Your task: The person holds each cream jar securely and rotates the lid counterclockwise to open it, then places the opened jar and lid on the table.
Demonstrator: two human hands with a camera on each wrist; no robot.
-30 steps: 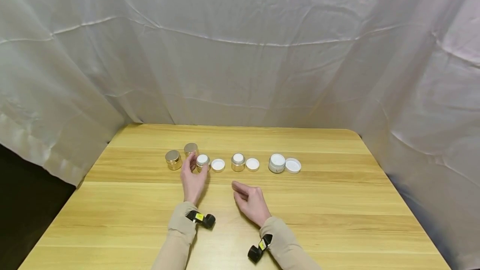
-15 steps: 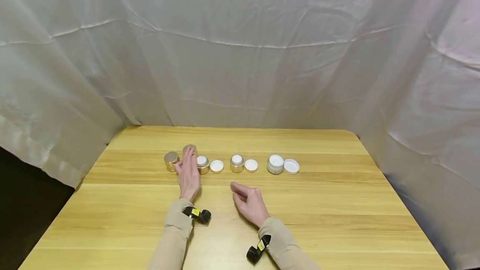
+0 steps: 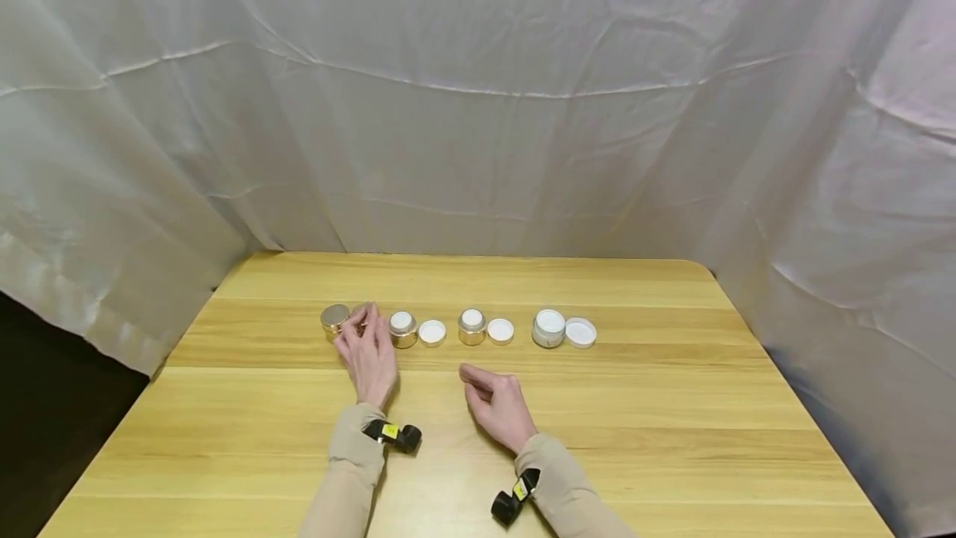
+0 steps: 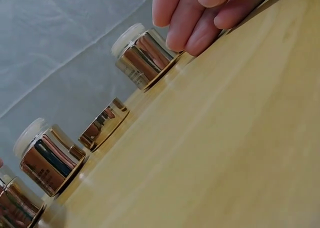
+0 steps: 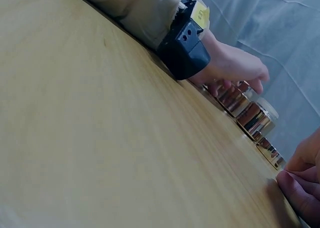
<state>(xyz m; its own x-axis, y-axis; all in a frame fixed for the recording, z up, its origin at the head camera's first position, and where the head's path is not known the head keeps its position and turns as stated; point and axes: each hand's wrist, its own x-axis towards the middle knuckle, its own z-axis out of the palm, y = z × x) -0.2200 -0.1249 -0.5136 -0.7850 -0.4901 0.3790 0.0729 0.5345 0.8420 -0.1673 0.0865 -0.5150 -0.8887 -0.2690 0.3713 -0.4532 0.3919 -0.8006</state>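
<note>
At the left of the row, my left hand [image 3: 368, 359] holds a lidded gold jar [image 3: 360, 315], mostly hidden by its fingers. Touching or nearly touching it is another lidded gold jar [image 3: 334, 319]. Just right of that hand stands an uncapped gold jar [image 3: 404, 335] with a white inner cover; its lid [image 3: 432, 333] lies upturned beside it. In the left wrist view the fingers [image 4: 202, 25] are beside this uncapped gold jar [image 4: 146, 60]. My right hand [image 3: 502, 409] rests on the table, loosely curled, with nothing in it.
Farther right stand a second uncapped gold jar [image 3: 472, 334] with its upturned lid [image 3: 500, 331], and a pale jar [image 3: 548, 335] with an upturned white lid [image 3: 581, 332]. A grey curtain [image 3: 478, 139] hangs behind the wooden table [image 3: 672, 405].
My left hand has left the uncapped gold jar, reached to the rear lidded jar and drawn it nearer and leftward to the other lidded one. The right hand has stayed still.
</note>
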